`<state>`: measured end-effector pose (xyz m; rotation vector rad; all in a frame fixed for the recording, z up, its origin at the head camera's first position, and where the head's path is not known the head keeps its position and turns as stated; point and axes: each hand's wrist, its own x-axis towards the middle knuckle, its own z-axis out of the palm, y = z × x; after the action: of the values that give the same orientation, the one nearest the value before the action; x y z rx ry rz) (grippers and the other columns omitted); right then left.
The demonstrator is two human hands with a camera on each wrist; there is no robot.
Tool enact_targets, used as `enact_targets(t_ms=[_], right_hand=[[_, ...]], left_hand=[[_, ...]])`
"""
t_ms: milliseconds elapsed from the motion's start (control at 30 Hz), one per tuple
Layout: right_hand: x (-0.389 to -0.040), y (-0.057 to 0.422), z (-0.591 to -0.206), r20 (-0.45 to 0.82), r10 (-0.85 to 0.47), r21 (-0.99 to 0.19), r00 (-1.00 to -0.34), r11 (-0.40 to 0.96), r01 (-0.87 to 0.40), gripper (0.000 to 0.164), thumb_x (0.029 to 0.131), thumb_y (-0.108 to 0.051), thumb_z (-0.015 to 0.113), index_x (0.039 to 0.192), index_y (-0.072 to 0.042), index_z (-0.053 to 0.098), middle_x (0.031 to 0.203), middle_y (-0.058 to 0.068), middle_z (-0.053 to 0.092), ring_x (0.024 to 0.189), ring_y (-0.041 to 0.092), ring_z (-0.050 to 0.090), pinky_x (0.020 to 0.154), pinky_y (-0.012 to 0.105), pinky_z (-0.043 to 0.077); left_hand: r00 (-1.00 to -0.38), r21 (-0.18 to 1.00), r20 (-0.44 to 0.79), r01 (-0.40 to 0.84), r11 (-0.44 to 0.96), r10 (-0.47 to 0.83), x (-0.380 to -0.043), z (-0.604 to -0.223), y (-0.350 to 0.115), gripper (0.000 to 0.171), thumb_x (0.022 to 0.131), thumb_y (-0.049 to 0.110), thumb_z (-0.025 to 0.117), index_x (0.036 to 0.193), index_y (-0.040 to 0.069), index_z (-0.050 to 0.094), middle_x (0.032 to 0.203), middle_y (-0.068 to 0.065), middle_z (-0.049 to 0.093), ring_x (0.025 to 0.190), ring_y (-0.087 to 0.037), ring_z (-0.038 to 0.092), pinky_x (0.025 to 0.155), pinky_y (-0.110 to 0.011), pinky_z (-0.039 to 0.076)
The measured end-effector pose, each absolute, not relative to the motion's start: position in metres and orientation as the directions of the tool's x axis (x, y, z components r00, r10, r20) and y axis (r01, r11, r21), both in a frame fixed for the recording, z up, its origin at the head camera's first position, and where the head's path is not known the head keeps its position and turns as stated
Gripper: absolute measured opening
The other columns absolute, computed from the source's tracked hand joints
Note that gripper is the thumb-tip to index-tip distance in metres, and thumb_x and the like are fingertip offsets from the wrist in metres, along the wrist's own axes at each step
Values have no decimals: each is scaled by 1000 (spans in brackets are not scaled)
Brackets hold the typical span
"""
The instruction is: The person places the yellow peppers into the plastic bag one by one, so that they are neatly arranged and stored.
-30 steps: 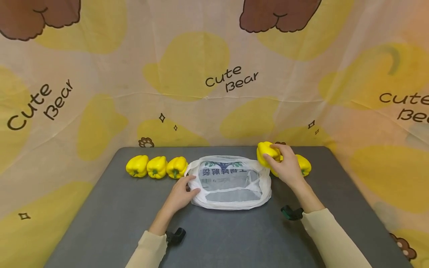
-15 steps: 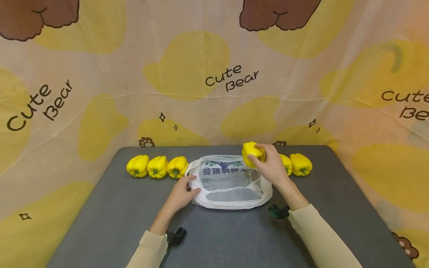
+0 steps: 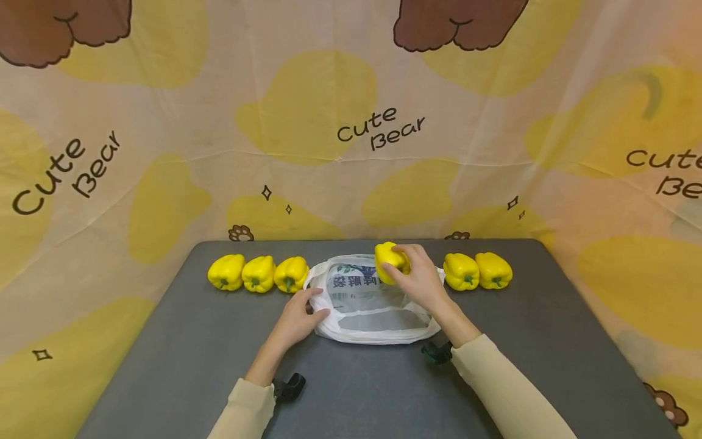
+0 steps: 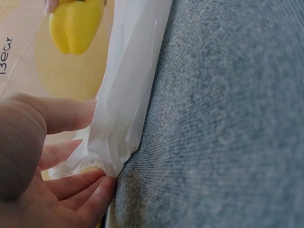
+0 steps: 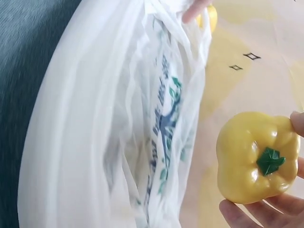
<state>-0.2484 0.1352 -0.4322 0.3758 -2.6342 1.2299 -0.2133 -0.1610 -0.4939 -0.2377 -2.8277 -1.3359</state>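
Observation:
A white plastic bag (image 3: 378, 334), printed with blue lettering and green leaves, stands on the grey table with its mouth spread wide. Above the back part of that mouth, my right hand (image 3: 419, 277) holds a yellow bell pepper (image 3: 388, 259) between thumb and fingers. The right wrist view shows the pepper (image 5: 256, 156) with its green stem facing the camera, apart from the bag. At the bag's left side, my left hand (image 3: 296, 317) grips the rim; seen close up, its thumb and fingers (image 4: 71, 185) lie about the thin plastic.
Several more yellow bell peppers line the back of the table: one group (image 3: 258, 274) left of the bag, two peppers (image 3: 460, 272) to its right. Behind the table (image 3: 356, 390) hangs a patterned cloth (image 3: 307, 110). Each wrist wears a small black camera.
My right hand has carried the bell pepper leftward from the right-hand row to above the bag's mouth, uncovering the two peppers there. The left hand has stayed at the bag's rim.

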Motion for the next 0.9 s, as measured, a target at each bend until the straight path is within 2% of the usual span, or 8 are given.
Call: enact_targets(t_ms=[300, 900], right_hand=[[-255, 111, -441, 267, -142, -736, -953, 608, -297, 51, 93, -40, 73, 132, -8, 62, 134, 16, 54, 116, 34, 55, 98, 50, 48], [-268, 70, -457, 225, -128, -768, -966, 587, -257, 50, 89, -35, 78, 128, -7, 65, 127, 17, 58, 109, 33, 57, 96, 48, 48]], left_hand=[[-989, 770, 71, 137, 623, 130, -213, -494, -160, 48, 92, 17, 75, 135, 3, 61, 136, -21, 56, 112, -34, 62, 96, -49, 51], [-987, 761, 78, 151, 631, 141, -212, -495, -161, 49, 92, 17, 75, 136, 2, 60, 133, -22, 57, 110, -34, 62, 94, -49, 52]])
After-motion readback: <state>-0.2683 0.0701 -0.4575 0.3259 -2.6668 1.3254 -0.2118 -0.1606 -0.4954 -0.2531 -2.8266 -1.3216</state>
